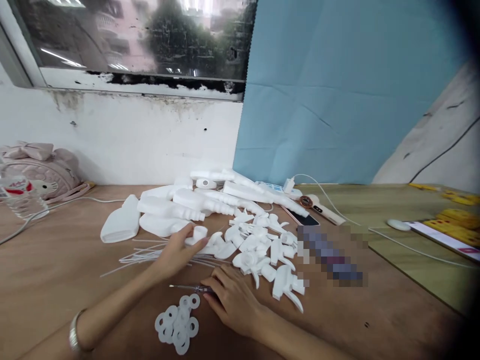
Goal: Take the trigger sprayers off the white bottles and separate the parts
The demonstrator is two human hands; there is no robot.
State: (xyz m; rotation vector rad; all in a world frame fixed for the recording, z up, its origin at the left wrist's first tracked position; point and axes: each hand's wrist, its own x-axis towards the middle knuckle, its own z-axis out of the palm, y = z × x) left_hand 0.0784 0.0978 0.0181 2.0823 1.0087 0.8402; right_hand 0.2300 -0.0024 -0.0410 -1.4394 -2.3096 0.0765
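My left hand (176,255) reaches forward on the brown table (56,270) and its fingers close around a white spray-trigger head (198,234). My right hand (232,297) lies low on the table with its fingers curled over the handle end of a thin screwdriver (187,287). A heap of white trigger heads (262,250) lies just right of my left hand. Several white flat washers (180,320) sit in a pile in front of my right hand. Thin white dip tubes (142,255) are strewn under my left wrist. White plastic bottles (168,210) lie on their sides behind.
A pink bag (41,170) and a clear plastic bottle (22,197) stand at the far left by the wall. A phone (303,217), a white charger cable (337,205), a mouse (399,225) and yellow parts (457,220) lie to the right. A blue sheet (337,90) hangs behind.
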